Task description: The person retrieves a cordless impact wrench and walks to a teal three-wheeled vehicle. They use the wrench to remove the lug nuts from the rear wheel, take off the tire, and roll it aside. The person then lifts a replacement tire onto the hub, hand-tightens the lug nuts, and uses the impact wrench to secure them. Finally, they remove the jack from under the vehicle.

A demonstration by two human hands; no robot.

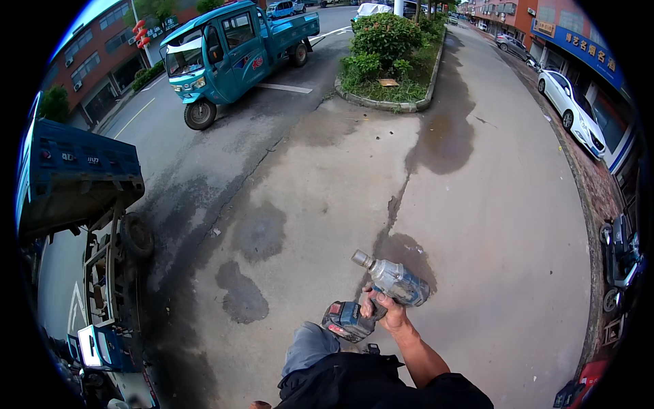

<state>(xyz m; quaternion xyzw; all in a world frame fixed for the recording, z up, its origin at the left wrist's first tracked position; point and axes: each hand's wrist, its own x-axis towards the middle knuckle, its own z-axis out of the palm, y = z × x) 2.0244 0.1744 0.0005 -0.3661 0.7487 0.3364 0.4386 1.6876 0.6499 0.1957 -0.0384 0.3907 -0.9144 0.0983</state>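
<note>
- Blue-and-grey driver [400,281] held above the pavement [320,225]; right hand [391,315] closed round it. Battery [347,323] attached.
- Left hand [259,405] barely shows at lower edge; open or closed, cannot tell.
- Progress: socket [363,259] fitted, touching nothing; judged between uses. Finished and remaining work not visible.
- Blue bed [82,170], left, tilted above its frame [111,283]; contents hidden.
- Three-wheeler [235,71] has a rear bed [294,33]; load, if any, unclear.

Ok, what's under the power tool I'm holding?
Beneath the power tool, pavement with a dark patch shows past its edges; whatever the tool and your right hand cover can't be seen.
</note>
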